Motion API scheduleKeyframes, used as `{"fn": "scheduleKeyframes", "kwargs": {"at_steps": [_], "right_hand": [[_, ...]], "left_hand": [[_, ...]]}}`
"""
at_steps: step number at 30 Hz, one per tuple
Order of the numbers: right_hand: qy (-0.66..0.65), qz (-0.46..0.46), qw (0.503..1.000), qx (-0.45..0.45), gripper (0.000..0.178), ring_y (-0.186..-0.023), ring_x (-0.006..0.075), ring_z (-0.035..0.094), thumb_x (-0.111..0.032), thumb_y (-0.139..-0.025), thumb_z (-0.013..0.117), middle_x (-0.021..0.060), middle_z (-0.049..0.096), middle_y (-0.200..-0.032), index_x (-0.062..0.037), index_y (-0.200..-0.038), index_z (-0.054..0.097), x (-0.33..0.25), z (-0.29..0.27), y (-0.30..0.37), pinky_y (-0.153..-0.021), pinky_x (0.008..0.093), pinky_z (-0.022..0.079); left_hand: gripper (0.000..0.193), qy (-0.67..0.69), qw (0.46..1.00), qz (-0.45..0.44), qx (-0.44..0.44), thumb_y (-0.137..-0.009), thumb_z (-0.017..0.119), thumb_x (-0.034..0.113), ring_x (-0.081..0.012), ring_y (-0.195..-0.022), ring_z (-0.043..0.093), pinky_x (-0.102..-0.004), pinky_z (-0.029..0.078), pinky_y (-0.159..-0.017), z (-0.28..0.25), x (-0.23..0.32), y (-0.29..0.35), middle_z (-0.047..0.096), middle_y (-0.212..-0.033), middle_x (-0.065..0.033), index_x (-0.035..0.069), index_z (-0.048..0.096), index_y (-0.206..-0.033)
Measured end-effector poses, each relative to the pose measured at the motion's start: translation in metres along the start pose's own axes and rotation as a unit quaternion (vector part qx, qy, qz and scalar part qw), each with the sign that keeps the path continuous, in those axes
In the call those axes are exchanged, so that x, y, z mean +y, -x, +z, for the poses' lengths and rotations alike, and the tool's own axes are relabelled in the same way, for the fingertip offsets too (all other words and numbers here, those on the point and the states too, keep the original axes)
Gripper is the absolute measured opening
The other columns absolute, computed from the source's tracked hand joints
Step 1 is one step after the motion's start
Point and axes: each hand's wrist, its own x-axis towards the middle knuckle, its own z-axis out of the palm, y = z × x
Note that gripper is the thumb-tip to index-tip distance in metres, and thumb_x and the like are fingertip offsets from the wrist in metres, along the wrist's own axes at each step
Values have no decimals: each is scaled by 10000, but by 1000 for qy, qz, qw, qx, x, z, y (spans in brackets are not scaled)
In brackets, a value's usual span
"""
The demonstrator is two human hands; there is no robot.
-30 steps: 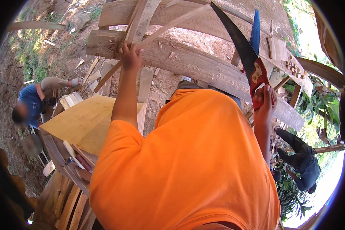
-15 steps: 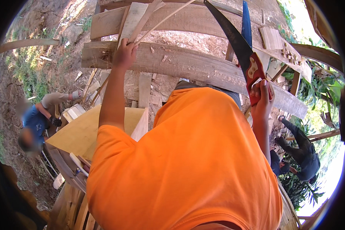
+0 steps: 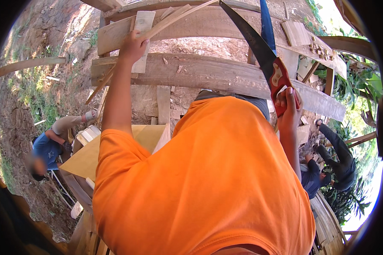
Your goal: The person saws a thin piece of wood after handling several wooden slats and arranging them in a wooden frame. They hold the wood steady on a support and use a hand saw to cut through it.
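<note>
In my right hand [image 3: 289, 104] is a handsaw [image 3: 259, 44], gripped by its red handle. Its dark, toothed blade points away over the planks. Far left, my left hand [image 3: 133, 46] is closed around a thin wooden strip [image 3: 172, 20], which slants out to the upper right and also shows below the wrist. Under that hand a short pale board [image 3: 141, 63] lies across two wide planks. A blue blade [image 3: 267, 25] is just beyond the saw; its handle is hidden.
Wide planks [image 3: 208, 72] run crosswise ahead, wood chips beneath them. Small wood blocks [image 3: 321, 52] lie at the far right. A yellowish panel [image 3: 89, 159] stands by my left side. One person in blue [image 3: 47, 146] crouches left; others in dark clothes [image 3: 344, 168] are at right.
My left hand has moved farther away and slightly left with the strip. The short board now lies flatter across the planks. My right hand keeps the saw in nearly the same place.
</note>
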Motion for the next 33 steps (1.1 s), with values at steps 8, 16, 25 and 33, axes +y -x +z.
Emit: {"fn": "scheduleKeyframes", "kwargs": {"at_steps": [8,16,25,33], "right_hand": [[-4,-1,1000,14,332,-618,82,433,-260,-1022,589,-9,479,-682,-81,-751,517,-2,-5,-4,-613,248,375],[31,-2,999,-43,305,-616,66,437,-255,-1024,586,-18,503,-686,-72,-782,554,-1,7,-13,-601,242,390],[305,-8,941,-147,343,-618,69,509,-335,-957,659,-3,560,-679,-23,-816,648,-31,-23,-2,-564,251,385],[398,-42,892,-212,309,-598,94,458,-293,-930,693,16,505,-622,-11,-808,664,-47,-10,3,-550,298,364]], "left_hand": [[336,496,788,-299,-208,-1046,518,319,-101,-734,551,-331,489,-675,-16,142,55,545,-809,11,60,653,-1212],[357,428,851,-273,-136,-998,577,322,-208,-633,565,-394,524,-683,103,154,106,547,-736,-37,88,625,-1264],[525,55,986,-156,27,-872,699,362,-330,-1225,450,-530,404,-938,101,193,87,500,-1269,-111,136,560,-1325],[466,115,977,-174,43,-846,745,292,-343,-1053,597,-492,505,-864,119,199,41,558,-1154,-143,114,570,-1239]]}}
